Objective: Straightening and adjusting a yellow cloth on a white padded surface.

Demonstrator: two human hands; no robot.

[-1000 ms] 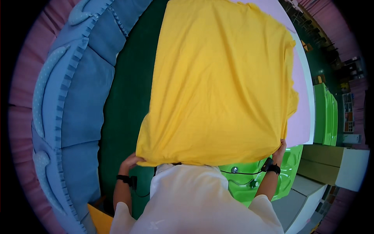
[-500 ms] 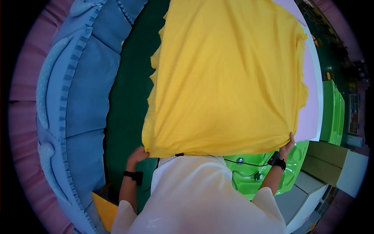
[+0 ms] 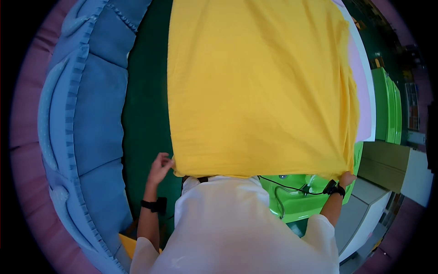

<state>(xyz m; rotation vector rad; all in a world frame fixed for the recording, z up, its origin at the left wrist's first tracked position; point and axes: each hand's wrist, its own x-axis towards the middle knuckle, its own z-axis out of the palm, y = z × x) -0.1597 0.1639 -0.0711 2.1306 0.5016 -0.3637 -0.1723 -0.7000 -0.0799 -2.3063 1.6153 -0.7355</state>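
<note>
A large yellow cloth (image 3: 255,91) lies spread in front of me, its near edge close to my waist. At its near left corner is my left hand (image 3: 159,169), some fingers raised and the fingertips pinching the corner. My right hand (image 3: 347,178) is closed on the near right corner, where the fabric gathers into folds. The left edge of the cloth runs fairly straight, while the right side is bunched and wrinkled. Beneath the cloth, a light pink and white surface (image 3: 362,105) shows along the right.
A blue padded sofa or bedding piece (image 3: 100,109) stands along the left, with dark green floor (image 3: 146,100) between. Near my right arm are a glossy green basin-like piece (image 3: 292,205) with a hose and grey-white cabinets (image 3: 365,205). Something yellow (image 3: 127,244) sits at lower left.
The cloth has shifted and its left edge has straightened. My right hand has moved down and slightly right with its corner; my left hand has moved slightly up.
</note>
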